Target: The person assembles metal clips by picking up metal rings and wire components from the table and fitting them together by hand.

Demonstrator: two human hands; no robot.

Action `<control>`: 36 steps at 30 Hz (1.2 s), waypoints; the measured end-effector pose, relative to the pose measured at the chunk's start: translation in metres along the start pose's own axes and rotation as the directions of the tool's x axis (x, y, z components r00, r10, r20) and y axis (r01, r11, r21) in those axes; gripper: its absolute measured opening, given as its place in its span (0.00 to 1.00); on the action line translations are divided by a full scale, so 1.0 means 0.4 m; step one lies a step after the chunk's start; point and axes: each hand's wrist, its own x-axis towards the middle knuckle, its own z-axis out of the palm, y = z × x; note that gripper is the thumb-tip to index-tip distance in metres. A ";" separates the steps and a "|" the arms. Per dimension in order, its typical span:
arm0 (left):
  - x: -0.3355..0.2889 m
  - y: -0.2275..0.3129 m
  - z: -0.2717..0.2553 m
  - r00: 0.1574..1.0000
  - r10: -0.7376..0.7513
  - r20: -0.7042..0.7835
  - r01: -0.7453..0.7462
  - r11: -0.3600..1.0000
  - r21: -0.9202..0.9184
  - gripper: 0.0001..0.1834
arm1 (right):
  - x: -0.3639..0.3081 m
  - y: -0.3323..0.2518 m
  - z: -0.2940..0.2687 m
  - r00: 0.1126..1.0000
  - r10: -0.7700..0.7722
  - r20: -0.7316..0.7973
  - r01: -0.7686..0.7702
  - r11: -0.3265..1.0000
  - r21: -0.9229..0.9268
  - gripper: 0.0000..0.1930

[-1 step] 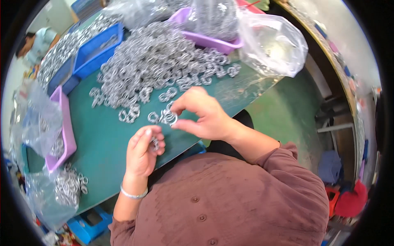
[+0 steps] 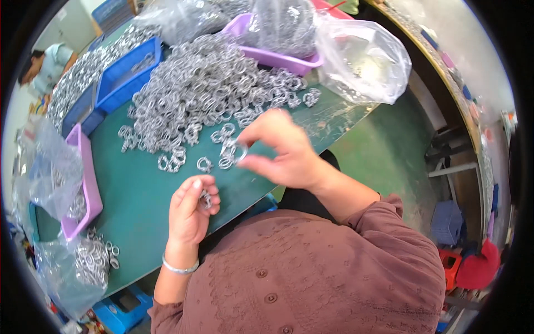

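Observation:
My left hand [image 2: 190,211] is curled palm-up near the table's front edge, with a few small metal rings [image 2: 206,199] in its fingers. To its right, my right hand [image 2: 286,147] holds a thin metal ring [image 2: 241,152] between thumb and forefinger, slightly blurred. Just beside those fingertips lie several loose rings [image 2: 225,161], and one small clump of rings [image 2: 204,164] sits apart on the green tabletop between both hands. Beyond them rises a large heap of grey metal rings [image 2: 194,83].
Blue trays [image 2: 125,86] stand left of the heap and a purple tray [image 2: 303,65] behind it, next to a clear plastic bag [image 2: 367,69]. Another purple tray [image 2: 86,172] and bagged rings [image 2: 92,261] are at the left. A person [image 2: 50,64] sits at the far left.
My right hand has moved slightly right, away from my left hand. The rings by its fingertips lie differently, and a small clump now shows apart from them. My left hand keeps its curl.

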 end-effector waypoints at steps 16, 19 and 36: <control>0.001 -0.001 -0.047 0.999 -0.004 -0.042 0.001 0.998 -0.070 0.09 | 0.000 0.114 -0.246 0.911 -0.073 -0.405 -0.252 0.681 -0.688 0.12; 0.002 -0.001 -0.041 0.999 -0.004 -0.049 0.001 0.998 -0.058 0.08 | -0.020 0.119 -0.108 0.970 0.116 -0.215 -0.184 0.925 -0.331 0.11; 0.000 -0.008 -0.042 0.997 -0.050 -0.053 0.049 0.999 -0.010 0.08 | -0.059 0.127 0.103 0.956 0.259 0.140 -0.255 0.966 -0.044 0.11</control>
